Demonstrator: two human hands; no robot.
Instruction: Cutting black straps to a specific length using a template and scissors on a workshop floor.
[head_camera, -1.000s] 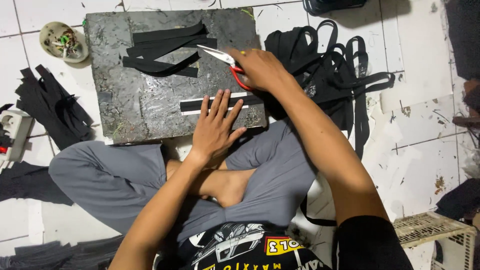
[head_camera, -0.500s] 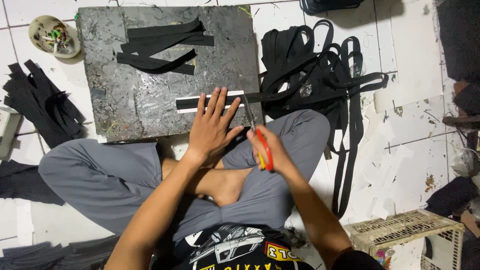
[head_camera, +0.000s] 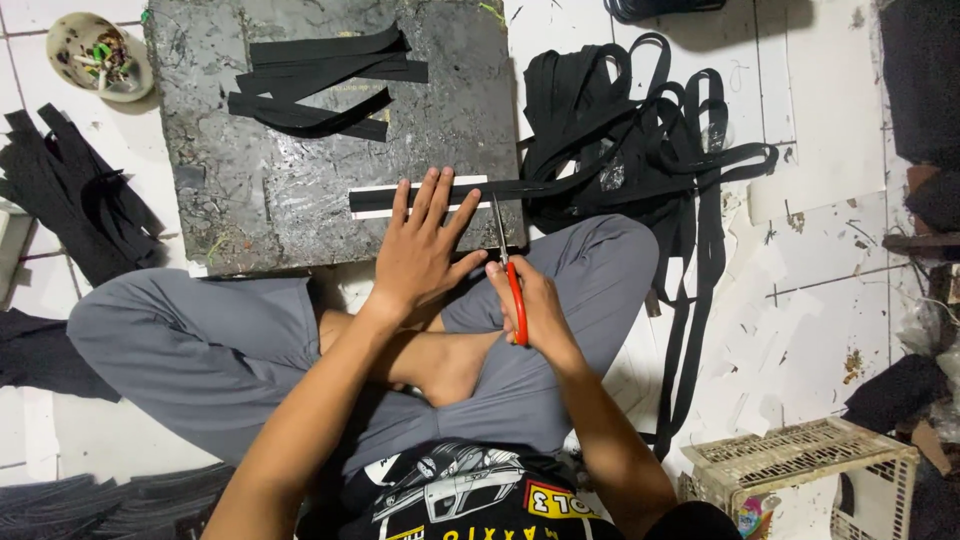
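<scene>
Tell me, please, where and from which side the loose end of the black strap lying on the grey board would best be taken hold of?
Probably at the free left end of the black strap, from the board's near-left side. There it lies flat on a white strip, uncovered. The left hand pins its middle, and the scissors in the right hand work to the right.

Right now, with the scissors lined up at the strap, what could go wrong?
The scissors blades sit close beside the left hand, whose fingers pin the black strap; a nick seems possible. The strap feeds from a tangled pile, so a snag might pull it askew.
</scene>
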